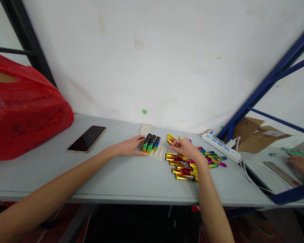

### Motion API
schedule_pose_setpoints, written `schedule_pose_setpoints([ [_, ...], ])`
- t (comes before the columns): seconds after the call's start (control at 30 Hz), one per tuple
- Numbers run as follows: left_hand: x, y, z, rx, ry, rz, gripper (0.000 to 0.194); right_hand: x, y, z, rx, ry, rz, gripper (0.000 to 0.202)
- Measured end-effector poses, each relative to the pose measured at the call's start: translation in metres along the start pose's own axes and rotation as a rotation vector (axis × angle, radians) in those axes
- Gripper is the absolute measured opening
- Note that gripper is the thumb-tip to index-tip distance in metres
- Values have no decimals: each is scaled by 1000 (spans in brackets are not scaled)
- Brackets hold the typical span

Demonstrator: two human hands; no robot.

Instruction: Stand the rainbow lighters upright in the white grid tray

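My left hand (131, 146) lies beside a cluster of upright lighters with black tops (151, 143), its thumb and fingers apart around their left side. The lighters stand in a pale tray with round hollows (159, 153), whose right part shows bare hollows. My right hand (183, 147) is over a spread of shiny gold, red and multicoloured lighters (183, 168) lying on the table. Its fingers are bent together at the gold ones; what they hold, if anything, is too small to tell. Another pale tray (146, 129) is behind the cluster.
A phone (87, 138) lies on the grey table (111, 179), near a red plastic bag (25, 111) at the left. At the right are a white power strip (221, 146) with cables, a blue frame, a cardboard box (252, 135) and another person's hand (302, 166).
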State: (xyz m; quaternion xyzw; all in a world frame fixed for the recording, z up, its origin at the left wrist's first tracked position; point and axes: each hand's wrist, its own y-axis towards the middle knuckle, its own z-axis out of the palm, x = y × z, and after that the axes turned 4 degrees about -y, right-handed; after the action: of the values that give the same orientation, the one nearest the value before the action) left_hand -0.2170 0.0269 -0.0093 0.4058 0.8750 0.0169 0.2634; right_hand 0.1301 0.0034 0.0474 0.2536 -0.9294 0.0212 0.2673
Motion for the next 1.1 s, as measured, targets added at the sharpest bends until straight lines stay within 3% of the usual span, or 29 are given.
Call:
schedule_pose_setpoints([
  [0.13, -1, 0, -1, 27, -22, -30, 85, -8, -6, -4, 140, 27, 47, 24],
  [0.33, -4, 1, -3, 29, -29, -42, 84, -2, -2, 1, 124, -153, 47, 11],
  [0.47, -5, 1, -3, 18, -42, -44, 84, -4, 3, 12, 5, -259, -50, 3],
  [0.63, -4, 1, -2, 0, -47, -47, 86, -4, 9, 18, -215, -279, 29, 21],
  [0.77, -4, 1, -2, 4, -35, -28, 85, 0, 15, 20, -393, -222, -15, 26],
  [0.9, -5, 1, -2, 6, -19, -33, 86, 3, 21, 25, -425, -215, -62, 24],
  [1.1, -6, 1, -3, 7, -41, -16, 84, 11, 24, 34, -399, -116, -109, 43],
])
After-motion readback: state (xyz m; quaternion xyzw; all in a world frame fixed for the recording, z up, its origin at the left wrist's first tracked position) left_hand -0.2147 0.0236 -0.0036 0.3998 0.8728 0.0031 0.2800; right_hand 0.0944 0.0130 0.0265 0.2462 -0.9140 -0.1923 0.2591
